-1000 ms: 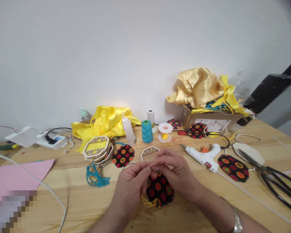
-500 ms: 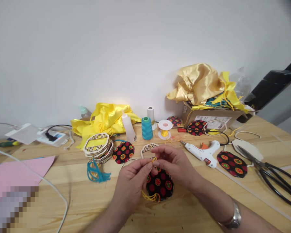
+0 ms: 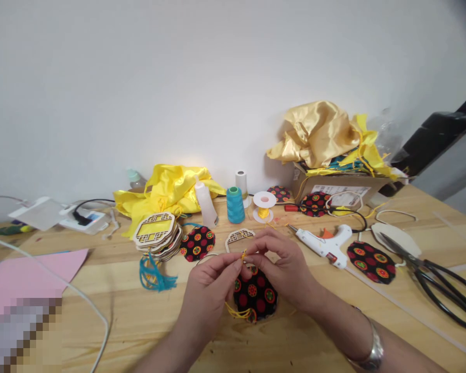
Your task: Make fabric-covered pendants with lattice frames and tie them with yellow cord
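Leftward, a pink sheet point(image 3: 34, 274) lies on the desk point(image 3: 132, 316), then a stack of wooden frames point(image 3: 174, 244) with a blue tassel point(image 3: 157, 277) at its near side. Next, the left hand point(image 3: 213, 285) and the right hand point(image 3: 285, 267) meet, fingertips pinching a yellow cord point(image 3: 244, 255) between them, above a patterned fabric piece point(image 3: 258, 299). Rightward lie a white glue gun point(image 3: 324, 247) and large scissors point(image 3: 421, 265).

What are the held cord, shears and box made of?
Cord: probably textile; thin, flexible-looking, finish too small to judge.
Shears: metal-looking grey blades; black handles, coated metal or plastic.
Box: likely cardboard, matte brown, thin flap.
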The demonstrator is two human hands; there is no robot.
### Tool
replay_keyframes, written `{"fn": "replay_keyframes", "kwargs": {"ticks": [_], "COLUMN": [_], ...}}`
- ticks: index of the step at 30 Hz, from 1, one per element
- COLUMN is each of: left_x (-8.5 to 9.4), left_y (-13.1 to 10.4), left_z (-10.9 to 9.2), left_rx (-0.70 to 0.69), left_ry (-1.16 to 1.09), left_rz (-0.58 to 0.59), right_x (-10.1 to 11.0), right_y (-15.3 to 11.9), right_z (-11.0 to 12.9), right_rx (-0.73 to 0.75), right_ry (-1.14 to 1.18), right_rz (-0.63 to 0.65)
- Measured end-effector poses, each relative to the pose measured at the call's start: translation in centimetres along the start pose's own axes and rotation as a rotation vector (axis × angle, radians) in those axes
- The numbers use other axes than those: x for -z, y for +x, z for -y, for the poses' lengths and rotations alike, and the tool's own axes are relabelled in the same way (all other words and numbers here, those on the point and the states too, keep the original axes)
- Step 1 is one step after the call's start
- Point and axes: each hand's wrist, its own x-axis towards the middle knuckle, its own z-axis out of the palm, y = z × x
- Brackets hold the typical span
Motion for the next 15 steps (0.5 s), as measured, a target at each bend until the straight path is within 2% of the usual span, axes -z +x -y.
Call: {"fn": "replay_keyframes", "kwargs": {"ticks": [7,15], "left_x": [-0.03,-0.14], "left_y": [0.03,0.04], "left_z": [-0.24,-0.12], "left_rx": [-0.012,-0.035], "left_ry": [0.133,0.145], "left_rz": [-0.083,-0.104], "right_x": [-0.01,-0.28], "right_y": [-0.14,-0.40], "right_z": [0.08,0.25], "right_rx": [0.040,0.038], "right_ry": [-0.032,-0.061], "right_rz": [0.037,0.054]}}
